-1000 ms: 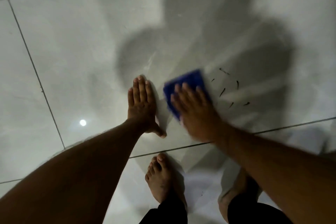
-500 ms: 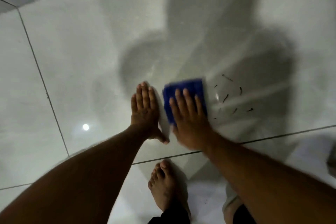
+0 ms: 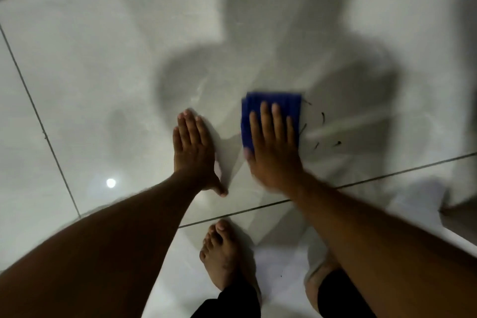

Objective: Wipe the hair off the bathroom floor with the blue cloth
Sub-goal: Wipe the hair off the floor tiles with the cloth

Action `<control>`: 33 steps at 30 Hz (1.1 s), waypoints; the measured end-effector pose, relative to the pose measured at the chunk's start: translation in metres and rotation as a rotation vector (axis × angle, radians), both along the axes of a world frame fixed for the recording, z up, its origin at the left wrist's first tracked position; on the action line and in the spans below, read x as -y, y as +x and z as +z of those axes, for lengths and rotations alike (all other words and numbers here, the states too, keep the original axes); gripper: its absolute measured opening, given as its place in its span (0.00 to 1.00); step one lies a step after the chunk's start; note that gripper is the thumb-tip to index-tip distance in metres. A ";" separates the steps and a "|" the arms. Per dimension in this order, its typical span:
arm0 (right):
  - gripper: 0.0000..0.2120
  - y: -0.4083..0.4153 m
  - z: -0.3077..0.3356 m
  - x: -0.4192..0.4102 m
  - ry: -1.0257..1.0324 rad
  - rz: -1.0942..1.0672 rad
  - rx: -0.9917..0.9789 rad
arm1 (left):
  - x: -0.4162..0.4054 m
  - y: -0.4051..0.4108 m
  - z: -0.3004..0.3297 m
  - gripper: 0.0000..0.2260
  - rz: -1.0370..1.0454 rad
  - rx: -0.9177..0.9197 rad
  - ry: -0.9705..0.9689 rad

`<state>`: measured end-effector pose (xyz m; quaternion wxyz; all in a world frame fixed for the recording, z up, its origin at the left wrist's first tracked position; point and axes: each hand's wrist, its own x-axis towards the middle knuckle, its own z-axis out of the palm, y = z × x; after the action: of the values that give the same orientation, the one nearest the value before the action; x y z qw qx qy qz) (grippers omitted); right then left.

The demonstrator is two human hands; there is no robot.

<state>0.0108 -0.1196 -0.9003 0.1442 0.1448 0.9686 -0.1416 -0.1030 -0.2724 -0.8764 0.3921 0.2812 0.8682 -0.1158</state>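
Observation:
A folded blue cloth (image 3: 273, 103) lies flat on the glossy pale floor tiles (image 3: 103, 85). My right hand (image 3: 273, 147) presses down on it, fingers spread over its near half. Several short dark hairs (image 3: 322, 117) lie scattered on the tile just right of the cloth's edge, one touching it. My left hand (image 3: 193, 150) rests flat on the floor to the left of the cloth, palm down, holding nothing.
My bare left foot (image 3: 222, 253) stands below the hands on the near tile; my right knee (image 3: 317, 279) is partly hidden under my right forearm. Dark grout lines (image 3: 387, 175) cross the floor. A lamp reflection (image 3: 111, 183) glints at the left.
My right hand has slid the blue cloth to the right, up against the hairs. My left hand stays planted on the floor.

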 end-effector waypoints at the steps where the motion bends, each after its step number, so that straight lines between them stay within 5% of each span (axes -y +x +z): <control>1: 0.38 0.045 0.006 0.010 -0.006 0.079 0.025 | -0.005 0.001 0.004 0.84 -0.021 -0.002 0.016; 4: 0.39 0.117 0.014 -0.013 0.001 0.415 0.023 | -0.023 0.006 0.009 0.82 -0.188 0.000 0.124; 7: 0.35 0.080 0.002 -0.064 0.032 0.563 -0.033 | -0.052 0.001 0.009 0.81 -0.211 -0.003 0.195; 12: 0.38 -0.053 -0.016 -0.118 0.083 0.013 -0.030 | -0.083 0.002 -0.004 0.84 -0.185 0.029 0.138; 16: 0.37 -0.013 -0.020 -0.077 0.101 -0.142 -0.079 | -0.085 0.001 -0.006 0.84 -0.181 0.042 0.093; 20: 0.41 0.131 -0.003 -0.029 0.022 0.314 -0.055 | -0.088 0.000 -0.002 0.85 -0.164 0.073 0.068; 24: 0.36 0.098 -0.020 -0.111 0.085 0.684 -0.139 | -0.089 -0.001 -0.004 0.85 -0.170 0.068 0.074; 29: 0.37 0.004 -0.029 -0.169 0.146 -0.091 -0.089 | -0.089 0.000 -0.005 0.85 -0.182 0.070 0.060; 31: 0.37 0.004 -0.022 -0.137 0.146 -0.435 -0.068 | -0.087 0.000 -0.006 0.86 -0.174 0.069 0.066; 33: 0.36 0.038 -0.016 -0.072 0.144 -0.546 -0.058 | -0.086 -0.001 -0.007 0.86 -0.181 0.062 0.072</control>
<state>0.0491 -0.0473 -0.9163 0.0623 0.4062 0.9050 -0.1100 -0.1038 -0.1867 -0.8835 0.3963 0.3758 0.8303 -0.1108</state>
